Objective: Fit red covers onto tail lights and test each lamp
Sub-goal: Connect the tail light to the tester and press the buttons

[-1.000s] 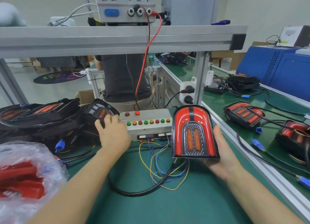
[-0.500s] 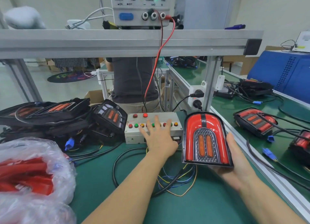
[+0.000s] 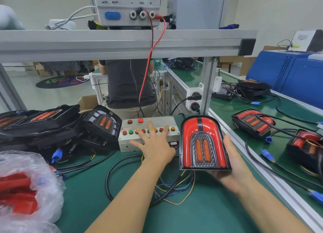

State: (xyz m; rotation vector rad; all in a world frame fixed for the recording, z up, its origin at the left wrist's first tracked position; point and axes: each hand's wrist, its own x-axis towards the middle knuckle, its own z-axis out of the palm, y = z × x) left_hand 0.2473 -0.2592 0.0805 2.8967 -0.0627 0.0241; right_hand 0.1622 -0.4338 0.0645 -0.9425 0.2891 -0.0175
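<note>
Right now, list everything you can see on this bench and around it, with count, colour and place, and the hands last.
tail light: one, red cover, black rim, held upright right of the button box
button box: one, grey, red, green and amber buttons, bench middle
loose wires: several, black, blue, yellow, below the box
unfinished tail lights: a pile, black, bench left
plastic bag: one, clear, red covers inside, bottom left
finished tail lights: at least two, red, side bench right
power supply: one, grey, top shelf
left hand: fingers spread over the buttons
right hand: supports the tail light
</note>
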